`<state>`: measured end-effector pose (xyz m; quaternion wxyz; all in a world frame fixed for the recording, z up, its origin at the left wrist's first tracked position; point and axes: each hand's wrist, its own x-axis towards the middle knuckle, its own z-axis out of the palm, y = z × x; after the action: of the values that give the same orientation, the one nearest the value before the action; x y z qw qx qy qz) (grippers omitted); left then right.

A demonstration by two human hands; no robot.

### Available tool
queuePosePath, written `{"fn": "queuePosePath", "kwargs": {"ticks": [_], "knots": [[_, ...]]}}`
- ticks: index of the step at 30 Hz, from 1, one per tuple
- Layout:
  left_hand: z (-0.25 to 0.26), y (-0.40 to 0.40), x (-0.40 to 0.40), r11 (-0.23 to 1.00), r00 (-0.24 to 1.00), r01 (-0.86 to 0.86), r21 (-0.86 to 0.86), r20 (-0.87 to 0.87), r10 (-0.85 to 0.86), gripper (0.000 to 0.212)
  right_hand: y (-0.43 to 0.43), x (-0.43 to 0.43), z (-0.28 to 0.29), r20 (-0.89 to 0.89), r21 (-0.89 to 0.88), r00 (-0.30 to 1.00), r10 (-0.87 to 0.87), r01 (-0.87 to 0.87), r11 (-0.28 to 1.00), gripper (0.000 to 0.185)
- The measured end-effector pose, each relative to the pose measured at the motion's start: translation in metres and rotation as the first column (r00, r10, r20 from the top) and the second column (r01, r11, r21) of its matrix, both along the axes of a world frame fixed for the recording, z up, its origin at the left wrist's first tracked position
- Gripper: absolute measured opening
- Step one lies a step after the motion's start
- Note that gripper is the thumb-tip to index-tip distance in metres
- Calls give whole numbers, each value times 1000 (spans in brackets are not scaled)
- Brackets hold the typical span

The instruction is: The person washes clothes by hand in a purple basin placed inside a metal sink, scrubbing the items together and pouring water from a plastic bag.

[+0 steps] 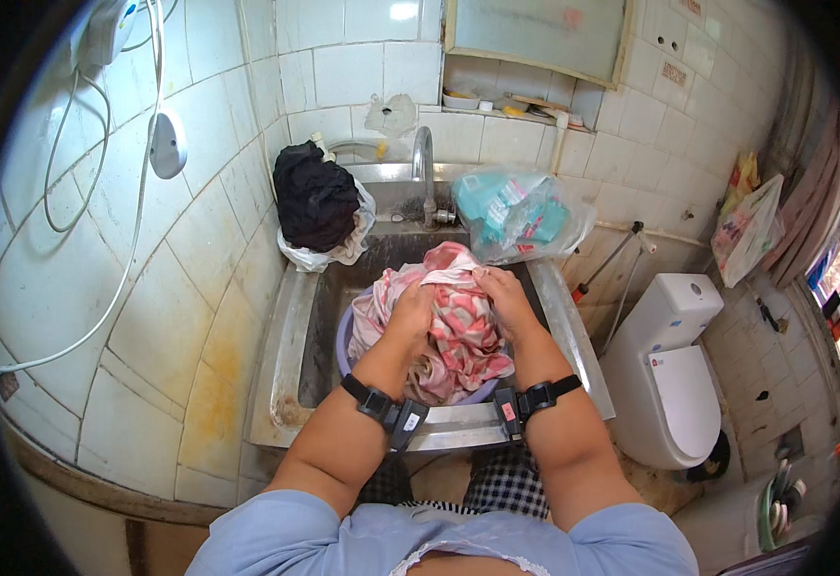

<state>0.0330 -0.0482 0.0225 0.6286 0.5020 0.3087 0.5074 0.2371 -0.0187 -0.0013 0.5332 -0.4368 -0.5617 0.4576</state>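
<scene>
A bundle of pink, red and white patterned cloth [463,317] fills a purple plastic basin [345,342] in a stainless-steel sink [558,302]. My left hand [412,309] grips the cloth at its upper left, near a pale folded band. On the other side my right hand [500,294] pinches the same fabric between thumb and fingers. Between the two hands the band is pulled up above the rest of the heap. Each forearm wears a black strap with a small device. The heap hides most of the basin.
Behind the basin rises a curved metal faucet [425,165]. Black cloth [315,198] in a white bag sits at the sink's back left corner. A clear plastic bag with teal packaging [517,212] rests at back right. A white toilet [668,389] stands to the right, tiled wall left.
</scene>
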Motion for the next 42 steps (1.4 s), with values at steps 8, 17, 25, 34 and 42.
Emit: {"fn": "queuePosePath", "kwargs": {"ticks": [8,17,25,34,42], "knots": [[-22,17,-1,989,966,-147,31,218,136,27,-42,-54,36,-164,-8,977,136,-139,990,65],[-52,31,7,947,828,-6,-322,530,186,29,-52,-82,39,466,347,885,-14,-168,923,55],[-27,0,27,980,989,29,-195,147,0,40,-12,-51,6,488,176,820,-299,244,954,37],[-46,22,3,893,906,48,-447,396,149,40,-66,-89,53,540,395,835,-105,-142,908,30],[-17,-8,32,935,985,39,-352,169,22,35,-22,-54,19,501,186,796,-339,283,941,39]]}}
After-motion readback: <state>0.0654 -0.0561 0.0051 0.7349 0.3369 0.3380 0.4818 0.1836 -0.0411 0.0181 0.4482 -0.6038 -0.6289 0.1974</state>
